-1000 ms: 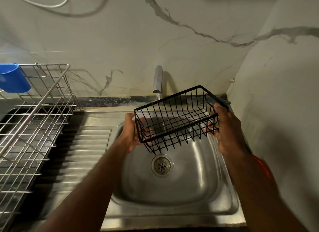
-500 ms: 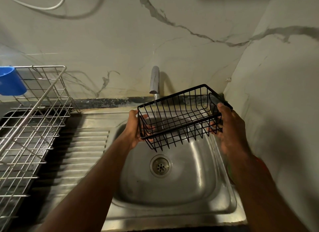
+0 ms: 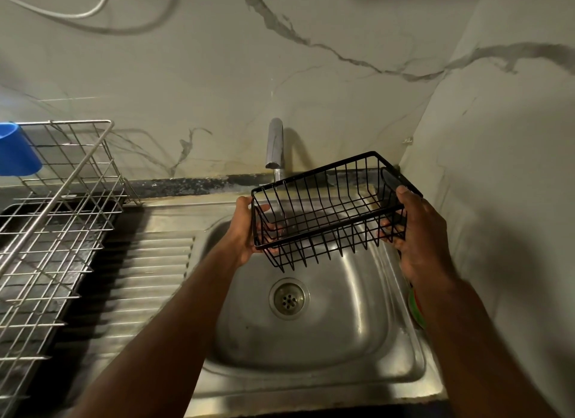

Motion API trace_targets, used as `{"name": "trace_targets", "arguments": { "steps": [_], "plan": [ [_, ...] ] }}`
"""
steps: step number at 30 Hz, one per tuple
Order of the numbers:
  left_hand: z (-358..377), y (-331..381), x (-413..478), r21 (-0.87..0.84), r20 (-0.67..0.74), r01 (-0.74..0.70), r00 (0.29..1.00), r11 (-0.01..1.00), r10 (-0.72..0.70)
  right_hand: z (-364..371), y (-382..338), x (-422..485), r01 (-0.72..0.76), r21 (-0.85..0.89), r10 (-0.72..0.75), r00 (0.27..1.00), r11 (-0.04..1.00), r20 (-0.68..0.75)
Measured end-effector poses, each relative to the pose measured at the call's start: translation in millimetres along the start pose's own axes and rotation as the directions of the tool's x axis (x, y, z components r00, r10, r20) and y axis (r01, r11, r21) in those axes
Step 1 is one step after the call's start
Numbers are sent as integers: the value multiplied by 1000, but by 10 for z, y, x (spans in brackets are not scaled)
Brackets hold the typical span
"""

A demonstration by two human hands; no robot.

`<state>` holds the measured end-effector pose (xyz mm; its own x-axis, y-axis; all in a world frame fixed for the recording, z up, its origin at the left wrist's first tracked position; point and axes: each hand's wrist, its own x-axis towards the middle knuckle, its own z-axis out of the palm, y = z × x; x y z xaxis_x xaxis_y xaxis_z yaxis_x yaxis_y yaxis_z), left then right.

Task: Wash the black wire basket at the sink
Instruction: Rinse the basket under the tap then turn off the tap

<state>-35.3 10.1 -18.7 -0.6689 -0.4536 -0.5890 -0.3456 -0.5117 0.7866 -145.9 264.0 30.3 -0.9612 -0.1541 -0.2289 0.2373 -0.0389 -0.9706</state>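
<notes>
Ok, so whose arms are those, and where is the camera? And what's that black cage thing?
Those are a person's own arms, not a machine. The picture comes from a camera worn on their head, looking down, so you see what they see. The left hand and the right hand each grip one end of a black wire basket, held tilted above a metal sink. A thin stream of water runs from the tap down through the basket's left end. On the left stands a silver drying rack, with a blue cup at its far corner.
</notes>
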Motion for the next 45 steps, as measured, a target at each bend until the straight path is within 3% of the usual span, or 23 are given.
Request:
{"name": "trace_targets", "arguments": {
  "steps": [45],
  "plan": [
    [38,98,35,24,41,8,999,1000,-9,-74,-59,-111,24,77,-22,999,997,-23]
  ]
}}
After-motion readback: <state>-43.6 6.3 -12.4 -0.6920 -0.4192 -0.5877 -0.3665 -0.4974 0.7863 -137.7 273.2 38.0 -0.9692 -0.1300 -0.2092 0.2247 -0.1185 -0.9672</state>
